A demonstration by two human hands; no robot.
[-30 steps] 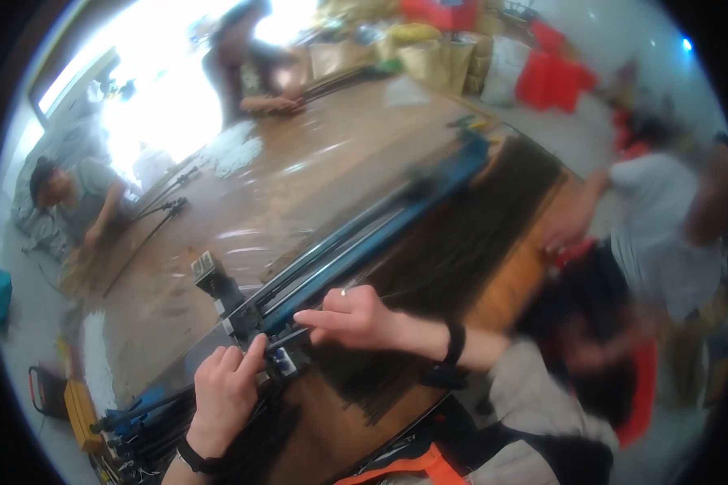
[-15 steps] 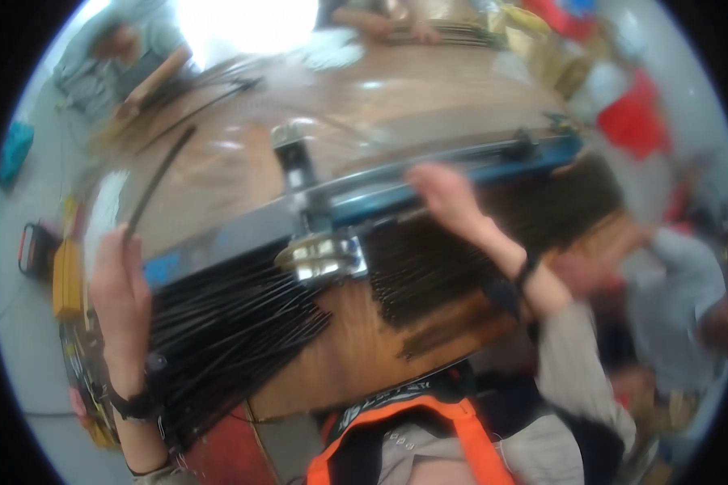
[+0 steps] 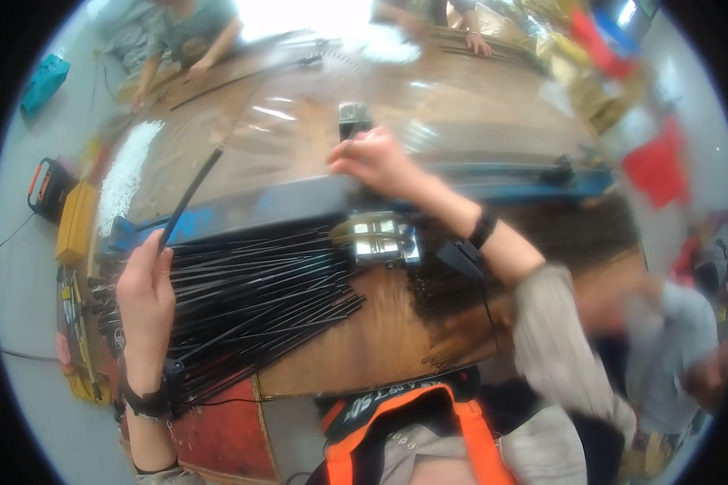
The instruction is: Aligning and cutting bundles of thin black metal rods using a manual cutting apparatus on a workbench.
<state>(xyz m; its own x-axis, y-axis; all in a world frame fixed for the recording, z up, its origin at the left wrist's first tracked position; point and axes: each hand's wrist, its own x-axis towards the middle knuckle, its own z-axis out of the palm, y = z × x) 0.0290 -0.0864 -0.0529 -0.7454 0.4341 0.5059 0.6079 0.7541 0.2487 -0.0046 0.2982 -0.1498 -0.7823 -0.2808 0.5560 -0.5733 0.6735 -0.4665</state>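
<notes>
My left hand [image 3: 147,283] is closed around the lower end of a black rod [image 3: 192,190], which slants up and to the right over the table. A faint thin strand seems to lead on from its far tip. My right hand [image 3: 372,166] has its fingers curled together at a dark upright block [image 3: 353,121] with a metal top, above the long blue rail [image 3: 493,182]. Whether those fingers hold anything small cannot be made out. Just nearer me sits a shiny metal fixture [image 3: 380,240]. Many loose black rods [image 3: 251,283] lie between it and my left hand.
More dark rods [image 3: 534,226] are heaped on the right of the wooden table [image 3: 323,347]. A yellow box [image 3: 77,222] stands at the left edge. Co-workers' hands [image 3: 477,42] show across the table; another person [image 3: 679,347] is close on my right.
My right hand has moved left from over the blue rail to the upright block, its fingers now curled. The left hand still holds the black rod. The whole view has shifted.
</notes>
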